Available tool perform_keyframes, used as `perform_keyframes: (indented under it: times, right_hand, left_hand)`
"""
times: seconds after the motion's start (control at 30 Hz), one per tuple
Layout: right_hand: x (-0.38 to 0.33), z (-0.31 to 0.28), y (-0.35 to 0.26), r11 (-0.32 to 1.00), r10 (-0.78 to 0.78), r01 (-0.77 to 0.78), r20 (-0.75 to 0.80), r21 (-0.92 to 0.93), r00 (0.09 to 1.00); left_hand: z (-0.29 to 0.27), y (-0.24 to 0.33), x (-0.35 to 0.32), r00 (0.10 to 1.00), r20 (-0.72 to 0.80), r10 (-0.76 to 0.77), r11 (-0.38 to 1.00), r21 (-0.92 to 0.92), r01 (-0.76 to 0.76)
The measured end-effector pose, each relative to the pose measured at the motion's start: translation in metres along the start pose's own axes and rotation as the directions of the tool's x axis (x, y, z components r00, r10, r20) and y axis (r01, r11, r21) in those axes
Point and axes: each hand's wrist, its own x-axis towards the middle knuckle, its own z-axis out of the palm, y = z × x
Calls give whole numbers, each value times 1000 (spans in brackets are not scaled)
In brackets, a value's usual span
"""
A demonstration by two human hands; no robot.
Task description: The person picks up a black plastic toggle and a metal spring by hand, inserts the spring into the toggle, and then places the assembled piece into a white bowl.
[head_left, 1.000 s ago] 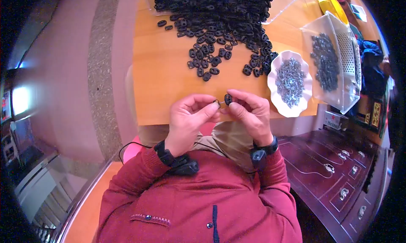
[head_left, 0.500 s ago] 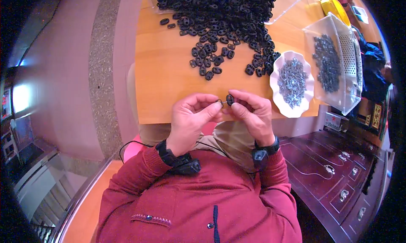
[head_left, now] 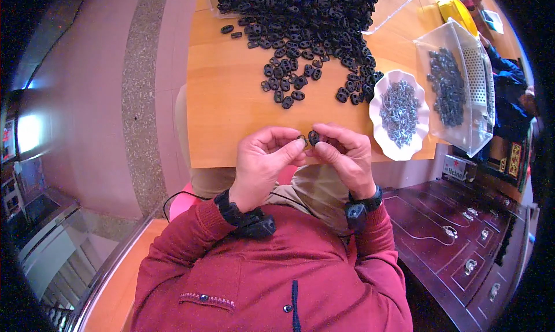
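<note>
My left hand [head_left: 267, 158] pinches a small dark ring-like piece [head_left: 302, 139] between thumb and forefinger; the fingertips cover most of it. Just beside it, the thumb and forefinger of my right hand [head_left: 349, 157] hold a black oval cord lock [head_left: 314, 137] upright. The two pieces are close together, with a narrow gap between them. Both hands are over the near edge of the wooden table [head_left: 231, 118]. Beyond them spreads a pile of similar black two-holed cord locks [head_left: 295, 43].
Right of my hands stands a white wavy-rimmed dish [head_left: 379, 136] with small silvery metal pieces, perhaps springs. Next to it is a clear plastic bin [head_left: 471, 138] holding small dark pieces. A yellow container [head_left: 458, 14] sits farther back. Another person's dark-blue sleeve [head_left: 504, 72] shows at far right.
The two held pieces have come slightly closer together, and the thin bright pin seen between them earlier no longer shows. My left hand has shifted slightly right.
</note>
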Motion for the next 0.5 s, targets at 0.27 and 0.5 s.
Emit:
perform_keyframes:
  times: [0.27, 0.5]
  right_hand:
    - [1, 2, -4, 1000, -13, 14, 23, -21, 1000]
    - [0, 4, -9, 995, -2, -3, 52, 102, 999]
  left_hand:
    - [1, 0, -1, 1000, 14, 3, 1000, 24, -4]
    - [-1, -2, -1, 999, 51, 13, 1000, -8, -13]
